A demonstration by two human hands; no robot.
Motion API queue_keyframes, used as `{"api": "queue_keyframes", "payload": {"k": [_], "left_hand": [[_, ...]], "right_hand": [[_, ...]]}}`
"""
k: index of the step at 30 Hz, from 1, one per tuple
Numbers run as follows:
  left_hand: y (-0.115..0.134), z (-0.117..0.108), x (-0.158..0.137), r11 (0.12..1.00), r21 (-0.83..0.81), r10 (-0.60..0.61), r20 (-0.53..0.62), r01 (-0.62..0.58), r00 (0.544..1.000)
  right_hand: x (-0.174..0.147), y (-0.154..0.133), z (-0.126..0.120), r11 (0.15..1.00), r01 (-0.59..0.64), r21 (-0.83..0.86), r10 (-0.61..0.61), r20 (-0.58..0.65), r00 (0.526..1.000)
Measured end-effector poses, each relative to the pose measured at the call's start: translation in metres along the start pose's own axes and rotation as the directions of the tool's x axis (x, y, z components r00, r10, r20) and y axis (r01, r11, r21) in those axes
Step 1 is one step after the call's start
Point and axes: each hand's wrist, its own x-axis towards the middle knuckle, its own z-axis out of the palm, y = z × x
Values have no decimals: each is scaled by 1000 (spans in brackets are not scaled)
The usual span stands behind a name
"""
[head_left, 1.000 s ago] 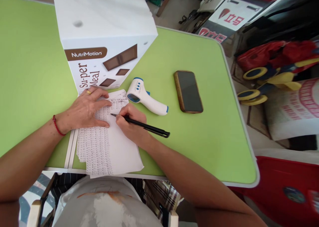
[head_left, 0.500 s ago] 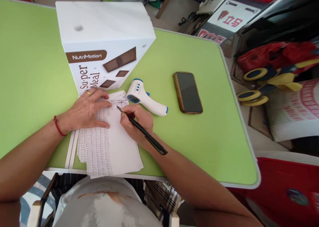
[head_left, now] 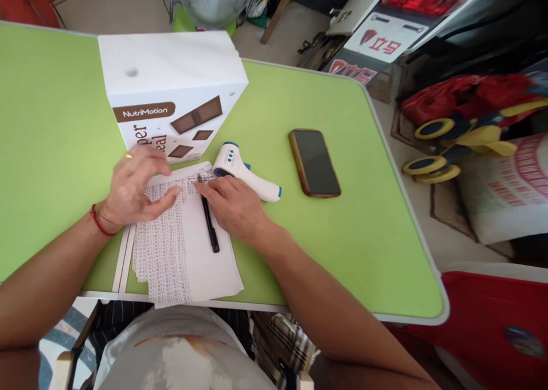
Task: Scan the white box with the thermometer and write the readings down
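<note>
A black pen [head_left: 209, 221] lies on the sheets of handwritten paper [head_left: 209, 270], its tip end toward the box. My right hand [head_left: 233, 204] rests beside it, fingers stretched out flat and the fingertips near the pen's tip, not wrapped around it. Raised a little over the upper left of the sheets, my left hand [head_left: 139, 184] has its fingers apart and holds nothing. Just beyond my right fingers sits a white and blue infrared thermometer [head_left: 257, 183], partly covered by that hand.
A white NutriMotion box [head_left: 171, 64] stands behind the papers on the green table [head_left: 363, 253]. To the right lies a phone [head_left: 319, 161] in a brown case. A fan [head_left: 209, 1] is on the floor beyond the table, and a red chair [head_left: 492, 304] stands at the right.
My right hand has let go of the pen, which now lies on the paper. My left hand has lifted off the sheets. The view has tilted slightly upward.
</note>
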Motion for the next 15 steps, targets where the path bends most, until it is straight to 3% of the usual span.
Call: {"api": "queue_keyframes", "payload": {"k": [2,5,10,15], "left_hand": [[0,-2,-1,989,90,-99,-211,120,973],[-3,-4,-3,922,119,-317,-318,369,894],[-15,0,-1,854,-51,-515,-226,518,827],[-31,2,1,803,-280,-548,0,526,836]], "right_hand": [[0,4,-6,997,-79,0,79,-44,996],[-2,13,-14,964,-264,-18,261,-97,960],[-7,26,-14,849,-502,-164,513,31,858],[-6,32,-8,800,-583,-141,599,164,784]]}}
